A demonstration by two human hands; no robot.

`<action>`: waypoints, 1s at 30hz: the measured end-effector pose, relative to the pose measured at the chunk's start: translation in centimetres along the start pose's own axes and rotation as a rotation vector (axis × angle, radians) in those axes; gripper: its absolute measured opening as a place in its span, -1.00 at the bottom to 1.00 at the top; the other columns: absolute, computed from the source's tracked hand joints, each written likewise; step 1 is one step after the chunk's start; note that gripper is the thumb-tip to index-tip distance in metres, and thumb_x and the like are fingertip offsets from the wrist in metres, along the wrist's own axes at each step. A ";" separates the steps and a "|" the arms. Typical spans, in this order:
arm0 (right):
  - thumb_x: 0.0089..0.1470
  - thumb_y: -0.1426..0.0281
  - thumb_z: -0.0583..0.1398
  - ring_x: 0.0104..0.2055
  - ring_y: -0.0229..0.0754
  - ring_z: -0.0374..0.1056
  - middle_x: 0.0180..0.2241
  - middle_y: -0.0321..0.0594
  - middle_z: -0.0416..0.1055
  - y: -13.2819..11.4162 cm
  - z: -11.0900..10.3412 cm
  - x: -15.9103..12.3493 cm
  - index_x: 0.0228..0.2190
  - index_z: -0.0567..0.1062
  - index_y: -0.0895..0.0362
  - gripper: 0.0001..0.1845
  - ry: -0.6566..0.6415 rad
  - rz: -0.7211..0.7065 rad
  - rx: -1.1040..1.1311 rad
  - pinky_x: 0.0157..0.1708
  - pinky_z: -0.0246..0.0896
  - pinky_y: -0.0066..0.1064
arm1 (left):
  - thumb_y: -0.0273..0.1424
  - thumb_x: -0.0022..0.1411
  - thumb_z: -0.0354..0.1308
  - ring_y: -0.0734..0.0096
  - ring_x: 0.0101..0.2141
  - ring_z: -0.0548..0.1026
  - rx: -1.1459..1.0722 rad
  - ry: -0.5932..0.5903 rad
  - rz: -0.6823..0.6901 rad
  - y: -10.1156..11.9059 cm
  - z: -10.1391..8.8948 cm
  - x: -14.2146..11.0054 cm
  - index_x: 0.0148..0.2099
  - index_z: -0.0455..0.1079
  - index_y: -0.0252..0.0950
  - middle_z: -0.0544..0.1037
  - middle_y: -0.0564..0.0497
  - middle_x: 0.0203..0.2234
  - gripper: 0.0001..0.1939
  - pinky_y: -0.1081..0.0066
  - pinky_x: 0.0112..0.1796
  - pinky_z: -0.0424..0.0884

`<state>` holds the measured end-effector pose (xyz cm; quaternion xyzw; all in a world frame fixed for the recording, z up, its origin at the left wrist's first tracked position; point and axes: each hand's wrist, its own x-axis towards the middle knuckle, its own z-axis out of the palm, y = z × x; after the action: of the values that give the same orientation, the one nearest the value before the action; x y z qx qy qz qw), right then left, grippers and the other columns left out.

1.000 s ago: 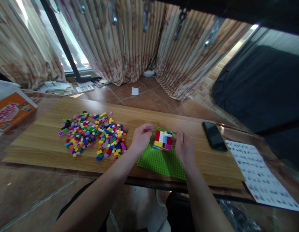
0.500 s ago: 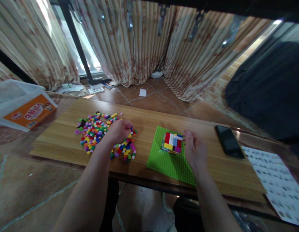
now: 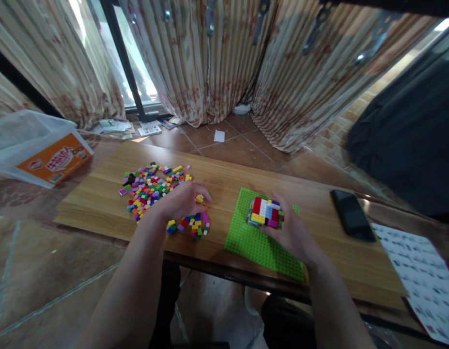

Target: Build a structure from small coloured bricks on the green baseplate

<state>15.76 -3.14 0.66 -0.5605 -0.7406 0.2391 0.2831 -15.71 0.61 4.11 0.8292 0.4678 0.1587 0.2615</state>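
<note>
On the green baseplate point(image 3: 260, 254) stands a small block of stacked toy bricks point(image 3: 263, 211), its top red, white, yellow, blue and magenta. My right hand point(image 3: 295, 232) wraps round the block's right end, thumb at the near side and fingers at the far side. To the left, my left hand point(image 3: 182, 199) hovers over the right part of a pile of loose toy bricks point(image 3: 147, 189). Its thumb and fingers are apart and curved, and yellow bricks point(image 3: 199, 198) show in the gap between them. Part of the pile is hidden under this hand.
A black phone point(image 3: 353, 214) lies right of the baseplate on the wooden board point(image 3: 224, 179). Beyond it a printed sheet point(image 3: 416, 276) overlaps the board's right end. At the far left stands a translucent box point(image 3: 31, 126) with an orange label.
My right hand has moved left from beside the block and closed round its right end. My left hand's fingers have spread from a pinch over the pile. The view has shifted slightly.
</note>
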 end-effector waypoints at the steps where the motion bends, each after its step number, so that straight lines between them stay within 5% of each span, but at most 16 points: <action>1: -0.10 0.36 0.35 0.17 0.14 0.29 0.17 0.03 0.29 -0.1 0.1 0.1 0.28 0.11 0.04 -0.06 -0.005 -0.004 0.008 0.19 0.14 0.10 | -0.50 0.02 0.24 0.32 -0.22 0.51 -0.007 -0.025 0.025 0.2 0.1 -0.1 -0.30 0.58 -0.27 0.60 -0.03 -0.28 -0.85 0.38 -0.10 0.40; 5: -0.06 0.37 0.33 0.18 0.09 0.28 0.19 0.01 0.26 0.0 0.5 0.4 0.29 0.08 0.02 -0.07 -0.023 -0.020 0.070 0.19 0.15 0.06 | -0.57 -0.06 0.24 0.28 -0.21 0.49 0.064 -0.099 -0.013 0.8 0.7 -0.5 -0.37 0.61 -0.21 0.58 -0.01 -0.34 -0.79 0.35 -0.08 0.38; 14: -0.04 0.40 0.31 0.23 0.06 0.23 0.23 -0.03 0.20 0.1 0.5 0.6 0.28 0.09 -0.03 -0.10 -0.043 0.002 0.137 0.22 0.12 0.08 | -0.60 -0.15 0.24 0.21 -0.27 0.48 0.131 -0.025 -0.100 1.4 1.9 0.2 -0.52 0.58 -0.17 0.56 -0.05 -0.41 -0.79 0.29 -0.16 0.38; 20: -0.06 0.42 0.31 0.20 0.06 0.27 0.24 0.03 0.19 -0.1 0.5 0.6 0.30 0.05 0.04 -0.06 -0.059 0.046 0.162 0.18 0.19 0.02 | -0.56 0.01 0.18 0.28 -0.28 0.49 0.091 -0.007 -0.031 0.8 1.7 0.1 -0.44 0.52 -0.25 0.56 -0.04 -0.39 -0.87 0.34 -0.19 0.37; 30: -0.09 0.45 0.32 0.23 0.05 0.23 0.20 -0.01 0.27 -0.9 0.1 0.5 0.28 0.12 0.02 -0.08 -0.019 0.021 0.082 0.25 0.04 0.05 | -0.42 0.17 0.11 0.38 -0.36 0.53 -0.275 0.250 -0.031 3.6 3.2 3.1 -0.33 0.41 -0.29 0.58 0.00 -0.42 -0.92 0.40 -0.29 0.41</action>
<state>14.91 -2.87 1.27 -0.5538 -0.7270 0.2777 0.2962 -9.96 0.82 3.66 0.7522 0.4832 0.3190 0.3144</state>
